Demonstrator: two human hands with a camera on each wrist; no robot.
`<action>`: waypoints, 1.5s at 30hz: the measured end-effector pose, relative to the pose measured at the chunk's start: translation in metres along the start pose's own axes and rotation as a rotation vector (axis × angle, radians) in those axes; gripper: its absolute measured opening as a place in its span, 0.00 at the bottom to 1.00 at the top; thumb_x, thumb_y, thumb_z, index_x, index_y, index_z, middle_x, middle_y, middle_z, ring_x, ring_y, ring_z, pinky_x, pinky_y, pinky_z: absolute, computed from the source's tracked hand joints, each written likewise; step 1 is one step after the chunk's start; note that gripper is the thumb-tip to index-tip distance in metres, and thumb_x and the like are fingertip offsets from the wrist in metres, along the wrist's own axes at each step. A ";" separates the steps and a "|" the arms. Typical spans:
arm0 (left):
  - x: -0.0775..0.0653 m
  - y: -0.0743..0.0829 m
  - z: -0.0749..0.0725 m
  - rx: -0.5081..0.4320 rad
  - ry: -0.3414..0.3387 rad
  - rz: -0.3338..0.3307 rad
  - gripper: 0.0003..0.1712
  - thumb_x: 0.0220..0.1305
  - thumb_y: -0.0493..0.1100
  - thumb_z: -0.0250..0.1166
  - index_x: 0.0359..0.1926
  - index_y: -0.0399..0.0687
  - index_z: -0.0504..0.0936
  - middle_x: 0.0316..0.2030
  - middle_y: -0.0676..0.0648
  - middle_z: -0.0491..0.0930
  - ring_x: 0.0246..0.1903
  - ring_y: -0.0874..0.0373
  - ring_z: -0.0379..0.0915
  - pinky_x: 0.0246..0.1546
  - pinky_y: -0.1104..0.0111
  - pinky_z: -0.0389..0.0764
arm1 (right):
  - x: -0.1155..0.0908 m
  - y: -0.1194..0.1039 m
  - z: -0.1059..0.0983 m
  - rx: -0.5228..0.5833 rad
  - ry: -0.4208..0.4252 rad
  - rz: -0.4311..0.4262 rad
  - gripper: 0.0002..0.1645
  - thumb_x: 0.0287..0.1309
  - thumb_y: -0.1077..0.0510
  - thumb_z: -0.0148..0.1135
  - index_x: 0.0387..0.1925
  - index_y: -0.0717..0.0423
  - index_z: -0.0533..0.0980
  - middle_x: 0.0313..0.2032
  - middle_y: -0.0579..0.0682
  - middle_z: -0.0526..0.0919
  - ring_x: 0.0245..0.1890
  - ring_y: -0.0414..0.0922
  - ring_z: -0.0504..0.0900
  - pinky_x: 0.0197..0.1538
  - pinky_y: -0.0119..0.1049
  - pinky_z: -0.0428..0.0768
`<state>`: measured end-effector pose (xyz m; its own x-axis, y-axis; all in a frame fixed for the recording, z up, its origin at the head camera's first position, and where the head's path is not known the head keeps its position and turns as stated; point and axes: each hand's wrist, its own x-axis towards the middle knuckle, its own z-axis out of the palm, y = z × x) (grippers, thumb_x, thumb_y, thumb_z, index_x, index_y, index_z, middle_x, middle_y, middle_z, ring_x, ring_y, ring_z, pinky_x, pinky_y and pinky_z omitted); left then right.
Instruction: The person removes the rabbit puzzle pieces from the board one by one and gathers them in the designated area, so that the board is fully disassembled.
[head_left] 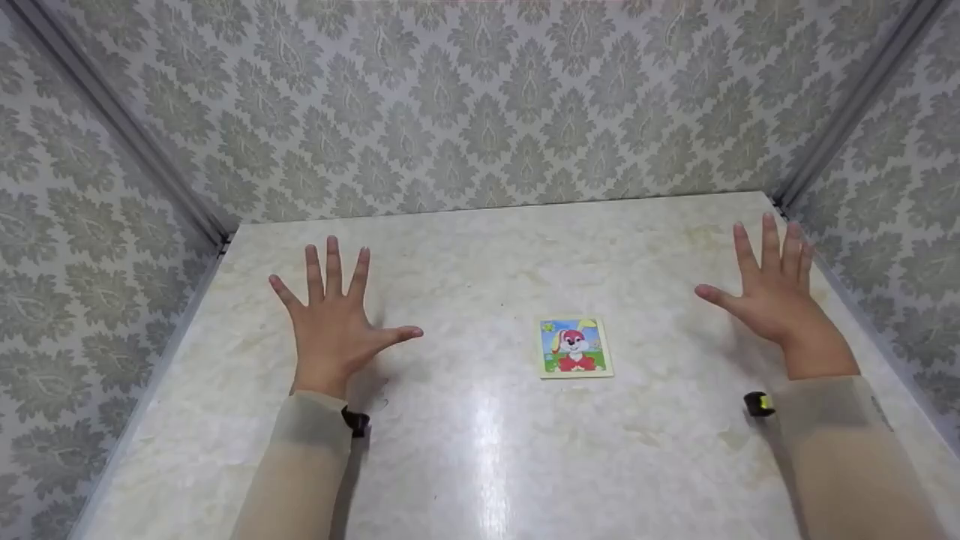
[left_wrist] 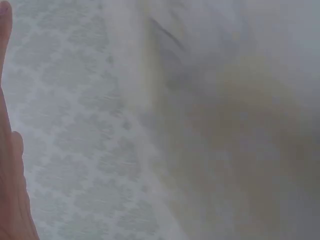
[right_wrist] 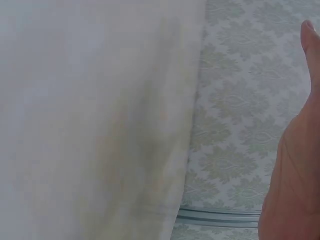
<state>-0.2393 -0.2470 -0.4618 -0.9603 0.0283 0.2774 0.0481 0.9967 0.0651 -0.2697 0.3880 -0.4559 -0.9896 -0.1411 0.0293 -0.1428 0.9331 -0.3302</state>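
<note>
A small square picture puzzle or card with a pale border lies flat on the table, right of the middle in the head view. Its picture is a red and white rabbit on blue and green. To its left, the left hand is held with fingers straight and spread, thumb pointing toward the square. On the far right, the right hand is also spread, its thumb turned inward. Both hands hold nothing and are apart from the square. Each wrist view catches only an edge of its own hand, the left and the right.
A pale marbled table lies beneath both hands. Walls with leaf-patterned paper enclose it at the back and both sides, joined by grey metal corner strips. A small black device shows beside the right sleeve.
</note>
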 end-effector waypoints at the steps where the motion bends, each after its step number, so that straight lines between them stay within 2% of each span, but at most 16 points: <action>1: -0.001 0.000 -0.001 0.002 0.010 0.000 0.88 0.43 1.02 0.58 0.94 0.66 0.40 0.92 0.45 0.19 0.93 0.34 0.17 0.79 0.19 0.17 | 0.002 -0.006 0.002 0.017 0.006 -0.009 0.73 0.76 0.18 0.55 0.91 0.44 0.20 0.85 0.52 0.01 0.83 0.66 -0.01 0.79 0.75 0.07; 4: -0.001 0.003 -0.003 -0.006 0.021 -0.003 0.87 0.43 1.02 0.59 0.94 0.65 0.42 0.93 0.43 0.20 0.92 0.34 0.17 0.79 0.19 0.17 | 0.007 -0.020 0.007 0.041 0.024 -0.033 0.73 0.76 0.18 0.56 0.91 0.41 0.20 0.85 0.49 0.02 0.84 0.64 -0.01 0.80 0.72 0.07; 11: 0.004 0.019 0.001 -0.029 -0.067 -0.005 0.84 0.48 1.03 0.52 0.94 0.67 0.36 0.92 0.45 0.16 0.91 0.37 0.10 0.79 0.21 0.13 | 0.007 -0.031 0.014 0.018 0.013 -0.069 0.75 0.74 0.18 0.59 0.92 0.41 0.22 0.86 0.48 0.03 0.84 0.63 0.00 0.81 0.70 0.07; 16: 0.005 0.037 -0.001 -0.076 -0.066 0.014 0.85 0.48 1.02 0.55 0.94 0.67 0.35 0.92 0.45 0.17 0.91 0.36 0.09 0.79 0.21 0.14 | 0.000 -0.039 0.014 0.074 -0.020 -0.093 0.78 0.73 0.20 0.64 0.92 0.43 0.21 0.87 0.51 0.04 0.85 0.65 0.02 0.82 0.69 0.08; 21: 0.006 0.059 -0.005 -0.150 -0.108 0.033 0.86 0.48 1.00 0.59 0.93 0.68 0.31 0.91 0.47 0.12 0.90 0.37 0.05 0.80 0.23 0.13 | -0.005 -0.054 0.018 0.137 -0.037 -0.126 0.81 0.70 0.24 0.69 0.92 0.47 0.22 0.89 0.55 0.09 0.87 0.64 0.06 0.85 0.67 0.10; 24: 0.012 0.072 -0.005 -0.246 -0.138 0.071 0.87 0.50 0.97 0.64 0.93 0.66 0.30 0.91 0.47 0.11 0.90 0.36 0.05 0.81 0.24 0.15 | -0.003 -0.066 0.027 0.164 -0.039 -0.156 0.82 0.69 0.27 0.72 0.92 0.46 0.23 0.90 0.54 0.11 0.89 0.62 0.08 0.86 0.66 0.13; 27: 0.019 0.083 -0.002 -0.401 -0.185 0.120 0.87 0.53 0.89 0.73 0.93 0.64 0.28 0.92 0.47 0.13 0.91 0.37 0.08 0.86 0.28 0.20 | 0.000 -0.078 0.040 0.171 -0.067 -0.183 0.82 0.69 0.29 0.74 0.92 0.44 0.23 0.90 0.52 0.12 0.90 0.60 0.10 0.88 0.68 0.18; 30: 0.026 0.096 0.003 -0.556 -0.242 0.154 0.85 0.57 0.82 0.78 0.93 0.66 0.29 0.93 0.49 0.19 0.93 0.40 0.15 0.90 0.33 0.35 | 0.003 -0.086 0.050 0.195 -0.086 -0.208 0.81 0.69 0.30 0.75 0.93 0.43 0.24 0.91 0.51 0.15 0.91 0.61 0.14 0.89 0.71 0.24; 33: 0.024 0.111 0.011 -0.654 -0.297 0.166 0.79 0.61 0.79 0.78 0.94 0.67 0.36 0.94 0.52 0.27 0.94 0.42 0.24 0.89 0.34 0.52 | 0.001 -0.091 0.062 0.284 -0.099 -0.228 0.81 0.68 0.32 0.76 0.93 0.42 0.25 0.92 0.51 0.18 0.93 0.63 0.21 0.88 0.77 0.31; 35: 0.022 0.122 0.017 -0.684 -0.320 0.178 0.73 0.64 0.77 0.77 0.94 0.66 0.43 0.94 0.52 0.32 0.94 0.42 0.29 0.87 0.34 0.59 | -0.001 -0.094 0.069 0.353 -0.113 -0.235 0.81 0.67 0.34 0.77 0.93 0.43 0.26 0.93 0.51 0.20 0.93 0.64 0.24 0.87 0.80 0.35; 39: 0.022 0.144 0.025 -0.699 -0.329 0.212 0.61 0.69 0.71 0.77 0.92 0.61 0.57 0.93 0.49 0.44 0.92 0.41 0.37 0.86 0.36 0.62 | -0.001 -0.103 0.076 0.450 -0.142 -0.239 0.80 0.66 0.35 0.78 0.93 0.40 0.27 0.93 0.50 0.24 0.93 0.64 0.27 0.86 0.81 0.41; 45: 0.024 0.169 0.034 -0.680 -0.344 0.282 0.44 0.75 0.63 0.76 0.84 0.56 0.74 0.87 0.45 0.63 0.87 0.40 0.51 0.85 0.39 0.64 | -0.003 -0.117 0.081 0.443 -0.186 -0.224 0.76 0.68 0.35 0.79 0.94 0.37 0.34 0.94 0.51 0.36 0.94 0.63 0.35 0.87 0.80 0.46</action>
<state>-0.2630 -0.0755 -0.4765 -0.9124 0.4036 0.0677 0.3512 0.6873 0.6359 -0.2485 0.2527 -0.4940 -0.9097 -0.4151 -0.0100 -0.2887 0.6496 -0.7034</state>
